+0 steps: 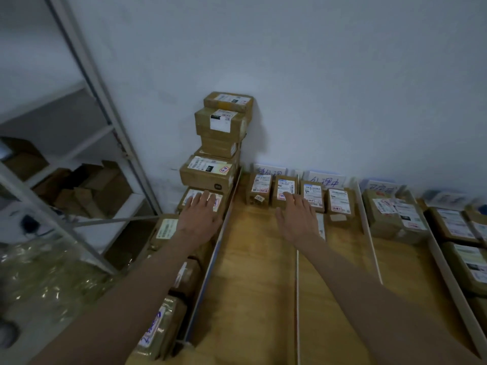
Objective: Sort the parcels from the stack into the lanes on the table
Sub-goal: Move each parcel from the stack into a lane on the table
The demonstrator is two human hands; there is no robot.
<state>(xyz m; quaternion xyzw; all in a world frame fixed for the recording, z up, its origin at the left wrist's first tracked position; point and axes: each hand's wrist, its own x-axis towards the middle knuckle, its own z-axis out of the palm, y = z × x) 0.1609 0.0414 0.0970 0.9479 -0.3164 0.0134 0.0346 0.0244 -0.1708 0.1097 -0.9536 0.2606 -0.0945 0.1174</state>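
Note:
A tall stack of brown labelled parcels (220, 143) stands against the wall at the table's left end. My left hand (200, 213) lies flat with straight fingers on the low parcel (190, 198) at the foot of the stack. My right hand (296, 217) reaches forward, fingers straight, its fingertips touching a small parcel (285, 189) at the far end of the first lane. A second small parcel (260, 187) stands just left of it. Two more parcels (312, 193) (340, 201) sit at the far end of the neighbouring lane.
White dividers (297, 285) (370, 233) split the wooden table (250, 272) into lanes with handwritten signs (326, 180) at the wall. Larger parcels (395, 214) fill the right lanes. More parcels (163, 230) lie along the table's left edge. A metal shelf rack (79, 154) stands left.

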